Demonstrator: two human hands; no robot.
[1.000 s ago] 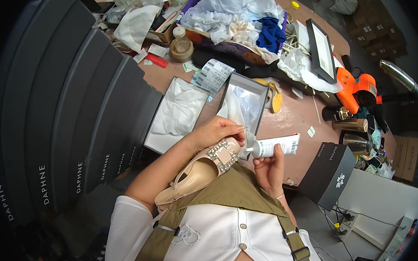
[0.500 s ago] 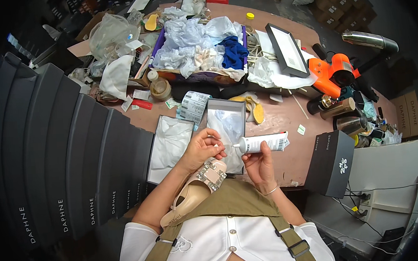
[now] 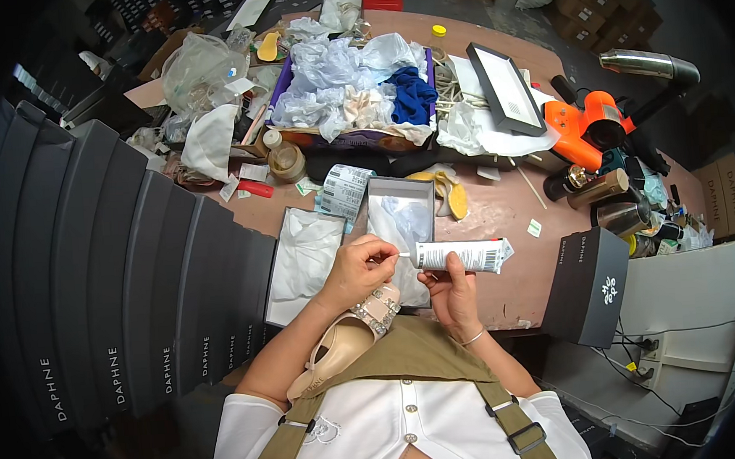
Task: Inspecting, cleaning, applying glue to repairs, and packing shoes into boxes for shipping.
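Observation:
My right hand [image 3: 453,296] is wrapped round a white squeeze tube [image 3: 462,256] with a thin nozzle, held level above the table. The nozzle points left. At its tip, the fingers of my left hand [image 3: 360,268] are pinched together; whatever small thing they hold there is hidden. Under my left wrist lies a beige shoe [image 3: 347,346] with a jewelled buckle, resting against my apron and left forearm. Just beyond my hands stands an open grey shoebox [image 3: 427,194] with white tissue in it. A second open box of tissue [image 3: 305,243] is to its left.
Dark shoeboxes [image 3: 135,277] are stacked along the left. A purple-edged box [image 3: 362,137] of crumpled paper and blue cloth stands farther back. An orange heat gun [image 3: 584,128], metal cups [image 3: 619,217] and a black shoebox [image 3: 586,288] are on the right. A glass jar [image 3: 286,160] stands back left.
My left fingers and the tube's nozzle have come together; a small gap between them has closed. The tube has tilted slightly, its nozzle end a little higher than before.

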